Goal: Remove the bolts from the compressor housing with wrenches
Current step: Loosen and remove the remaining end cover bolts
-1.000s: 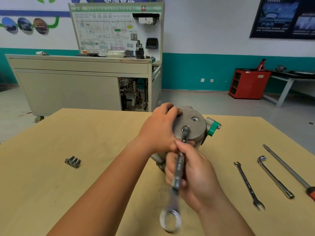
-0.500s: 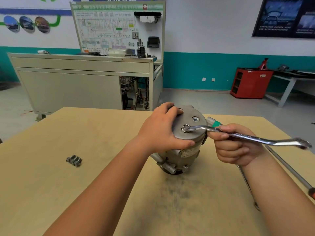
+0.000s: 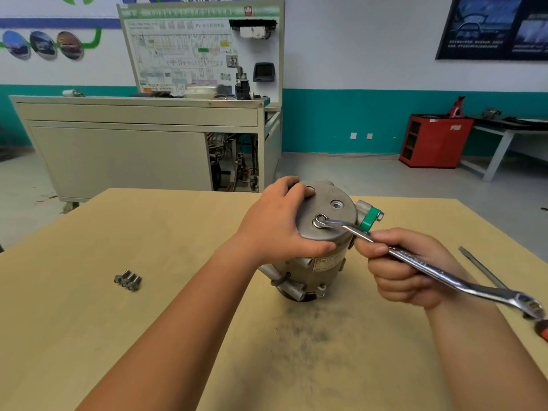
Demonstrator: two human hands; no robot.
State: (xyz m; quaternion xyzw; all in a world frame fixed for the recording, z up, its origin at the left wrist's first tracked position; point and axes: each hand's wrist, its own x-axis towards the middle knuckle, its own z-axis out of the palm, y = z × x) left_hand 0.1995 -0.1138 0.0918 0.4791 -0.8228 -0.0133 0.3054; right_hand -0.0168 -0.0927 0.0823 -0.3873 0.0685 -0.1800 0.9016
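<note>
Right grip (image 3: pixel 406 271) fisted on wrench (image 3: pixel 474 287), axis running up-left to ring end on bolt (image 3: pixel 321 218); left grip (image 3: pixel 275 226) clamps housing (image 3: pixel 314 236), nearer the bolt.

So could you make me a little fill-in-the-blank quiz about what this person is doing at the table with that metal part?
1. The left hand holds the compressor from above, while the right hand grips a ____.
2. Loose bolts lie on the table to the ____ of the compressor.
3. The cap on the compressor's side is coloured ____.

Missing words: wrench; left; green.
</note>
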